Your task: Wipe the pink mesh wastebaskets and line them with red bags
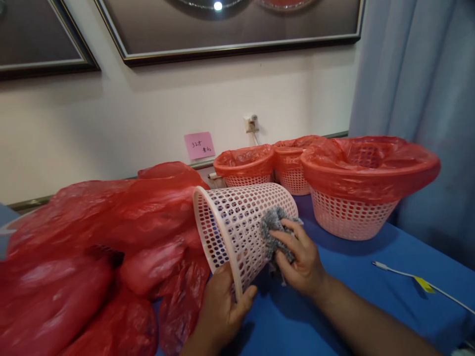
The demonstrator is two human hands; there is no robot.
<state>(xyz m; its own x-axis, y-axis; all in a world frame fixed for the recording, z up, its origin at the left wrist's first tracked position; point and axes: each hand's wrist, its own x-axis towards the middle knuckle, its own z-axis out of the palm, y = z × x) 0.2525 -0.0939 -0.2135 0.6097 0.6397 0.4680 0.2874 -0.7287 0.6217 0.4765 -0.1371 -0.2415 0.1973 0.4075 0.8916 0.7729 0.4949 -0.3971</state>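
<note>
A pale pink perforated wastebasket (245,207) lies tilted on its side above the table, its open mouth facing left. My left hand (224,301) grips the lower part of its rim, thumb outside and fingers reaching inside. In my right hand (300,257) is a grey cloth (276,232), bunched up and pressed against the basket's side near the base. Part of the cloth hangs below my fingers.
Crumpled red plastic bags (100,237) fill the left side of the blue table (334,306). Several baskets lined with red bags, one a large basket (352,212), stand behind and right. A white cable (404,273) with a yellow tag lies at right. A pink note (199,145) and a wall socket (251,123) are on the wall.
</note>
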